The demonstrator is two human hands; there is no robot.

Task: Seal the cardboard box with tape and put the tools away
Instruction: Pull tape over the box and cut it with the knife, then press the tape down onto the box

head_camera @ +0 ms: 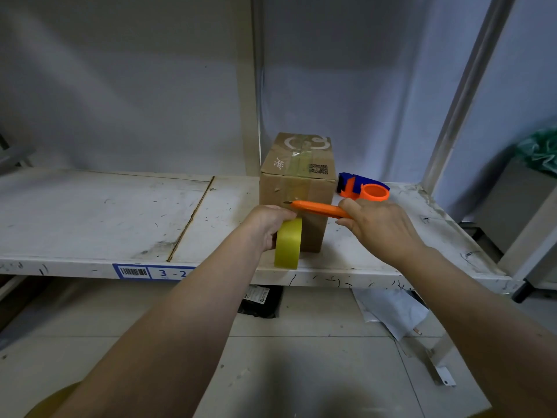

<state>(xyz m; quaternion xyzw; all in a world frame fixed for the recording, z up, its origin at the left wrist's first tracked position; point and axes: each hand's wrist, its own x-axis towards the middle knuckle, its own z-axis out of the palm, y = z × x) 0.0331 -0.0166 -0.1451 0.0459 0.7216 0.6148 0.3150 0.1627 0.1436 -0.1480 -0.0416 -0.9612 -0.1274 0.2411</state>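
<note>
Cardboard box [297, 188]: one, on the white shelf [120, 212], taped along top and front. One yellow tape roll [287, 244], one orange knife [319, 209], one blue-orange dispenser [363, 187] beside the box. Your left hand [266, 226] curls round the roll at the box front; your right hand [378, 226] grips the knife, blade pointing left.

The left part of the shelf [99, 212] is bare, so wide free room is offered there. Toward the right, the way is blocked by the cardboard box [297, 188], which stands against the upright post [248, 86]. Just beside the box, on its right, the tape dispenser [363, 188] is placed. The front of the box is occupied by the yellow tape roll [287, 244] and the orange knife [319, 209].
</note>
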